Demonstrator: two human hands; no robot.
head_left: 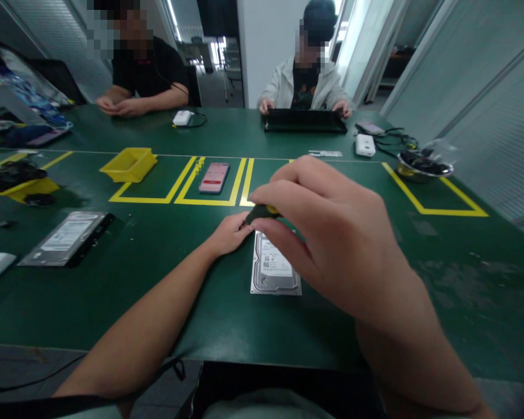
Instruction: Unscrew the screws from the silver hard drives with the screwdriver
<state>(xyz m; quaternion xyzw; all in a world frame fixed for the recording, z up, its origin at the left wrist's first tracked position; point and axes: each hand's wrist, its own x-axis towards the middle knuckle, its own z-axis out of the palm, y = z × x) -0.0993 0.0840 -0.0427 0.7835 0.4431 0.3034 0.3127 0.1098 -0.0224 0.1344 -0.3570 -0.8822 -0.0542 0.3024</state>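
A silver hard drive point(273, 265) with a white label lies flat on the table in front of me. My left hand point(232, 234) rests at its far left corner, fingers bent against the edge; the fingertips are partly hidden. Above the drive, my right hand point(327, 227) pinches a screwdriver point(264, 212) with a dark and yellow handle between thumb and fingers. The right hand covers the drive's far right part. The screwdriver's shaft is hard to make out, so I cannot tell whether its tip touches the drive.
A second hard drive point(70, 238) lies to the left. Beyond are a yellow bin point(130, 164), a phone point(214, 177) inside yellow tape, and a bowl of dark parts point(424, 166). Across the green table point(157, 314) sit two people, one holding a black panel point(305, 121).
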